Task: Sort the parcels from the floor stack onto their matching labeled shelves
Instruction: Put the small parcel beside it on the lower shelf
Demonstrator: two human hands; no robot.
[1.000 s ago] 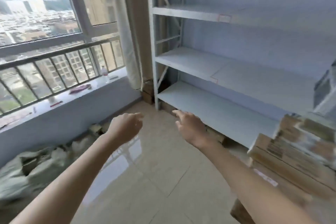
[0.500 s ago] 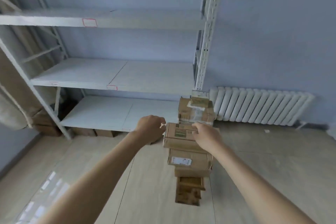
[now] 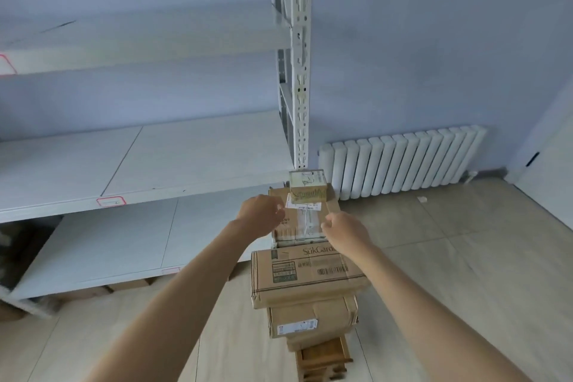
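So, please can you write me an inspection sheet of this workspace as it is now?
Surface: tiled floor, bare beside the stack.
Job's things: parcels stacked in one tall column; a small box on top; shelves hold no parcels, red-framed label on the middle shelf's edge.
Clutter: flat cardboard under the lowest shelf.
Hands: left hand and right hand flank an upper parcel; whether they grip it cannot be told.
Cables: nothing seen.
Surroundings: blue wall, white radiator to the right of the stack.
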